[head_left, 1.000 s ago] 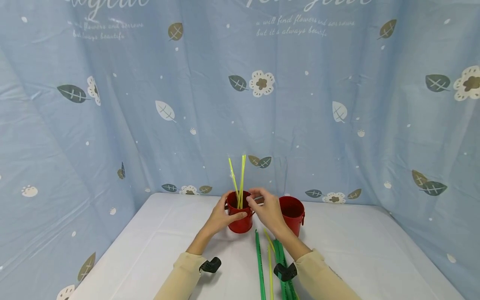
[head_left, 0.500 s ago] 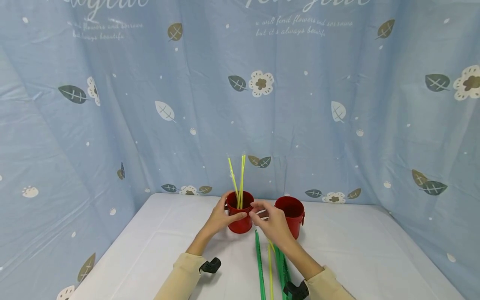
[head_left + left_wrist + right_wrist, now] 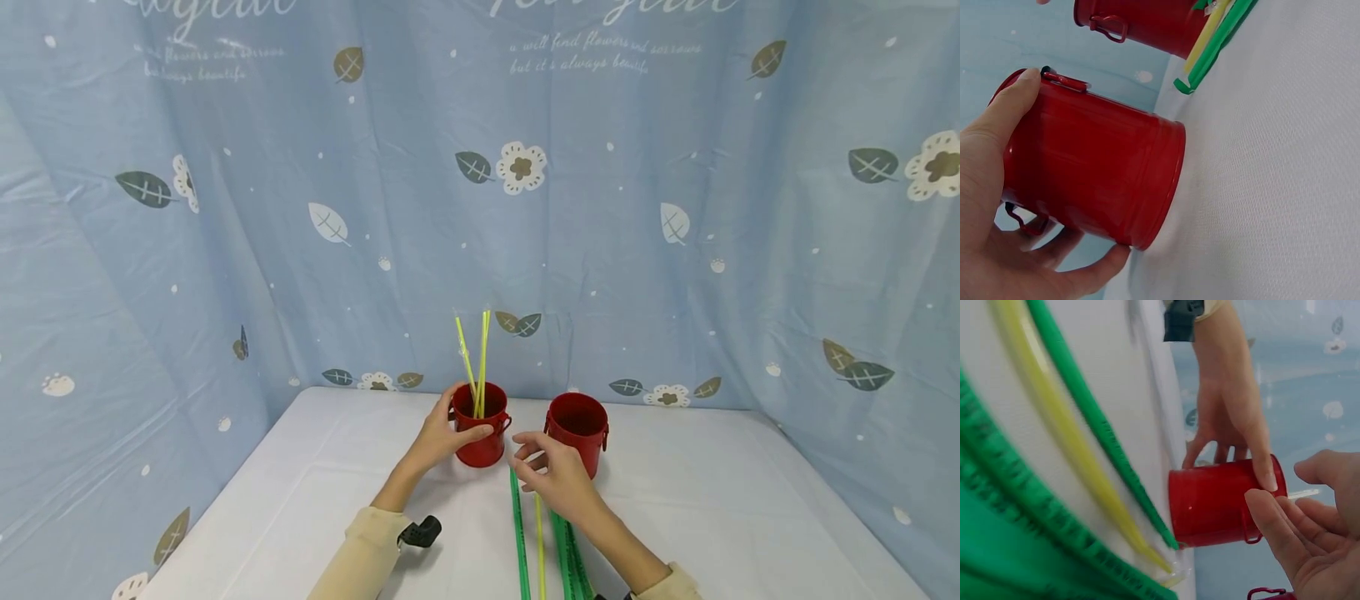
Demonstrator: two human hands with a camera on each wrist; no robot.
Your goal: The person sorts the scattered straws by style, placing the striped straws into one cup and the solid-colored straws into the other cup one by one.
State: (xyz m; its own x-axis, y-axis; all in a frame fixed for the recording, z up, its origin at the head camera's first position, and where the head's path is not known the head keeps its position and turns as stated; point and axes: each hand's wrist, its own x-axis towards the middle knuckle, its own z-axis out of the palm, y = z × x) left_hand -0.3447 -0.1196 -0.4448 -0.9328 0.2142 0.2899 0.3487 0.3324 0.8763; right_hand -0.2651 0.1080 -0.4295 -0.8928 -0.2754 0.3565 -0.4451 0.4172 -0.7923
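Note:
My left hand (image 3: 437, 435) grips a small red bucket (image 3: 481, 452) by its side, thumb along the near wall and the other fingers around the far side. In the left wrist view this bucket (image 3: 1091, 165) stands on the white cloth, its small handles showing. Several thin yellow sticks (image 3: 483, 350), like straws in clear wrap, lean upright inside it. To the right, my right hand (image 3: 558, 477) hovers with loosely bent fingers and nothing between them. It is in front of a second red bucket (image 3: 590, 442), whose lower part it partly hides.
Below the right hand, a green printed strip (image 3: 520, 533), a yellow stick (image 3: 540, 542) and a bundle of green strips (image 3: 567, 558) lie on the white table (image 3: 300, 500). A blue patterned curtain (image 3: 405, 167) hangs behind the table.
My right hand has moved away from the left bucket's rim, down and to the right, toward the strips on the table. The left hand and its bucket stay put.

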